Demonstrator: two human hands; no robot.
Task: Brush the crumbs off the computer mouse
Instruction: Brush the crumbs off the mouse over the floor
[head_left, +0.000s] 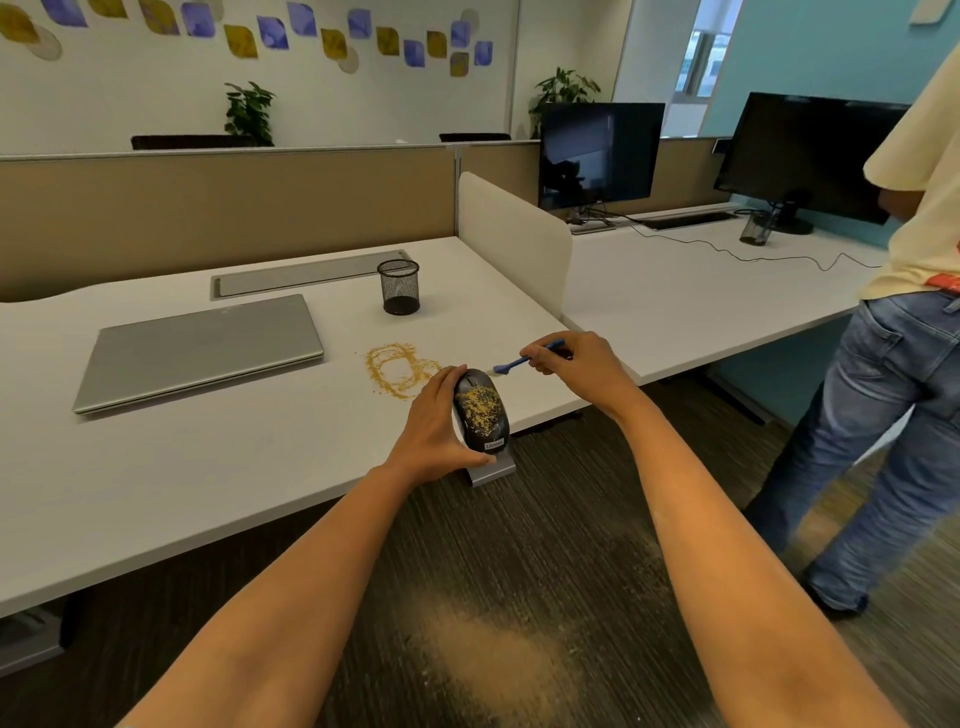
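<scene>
A black computer mouse (480, 413) with yellow crumbs scattered over its top is held by my left hand (441, 426) above the front edge of the white desk (208, 467). My right hand (576, 366) pinches a small blue brush (524, 358), its bristle end pointing left, just beyond the mouse's front and not touching it. A ring of yellow crumbs (397, 369) lies on the desk behind the mouse.
A closed grey laptop (202, 348) lies at the left and a black mesh pen cup (399, 287) behind the crumbs. Spilled crumbs (498, 660) cover the carpet below. A person in jeans (893, 415) stands at the right beside the neighbouring desk with two monitors.
</scene>
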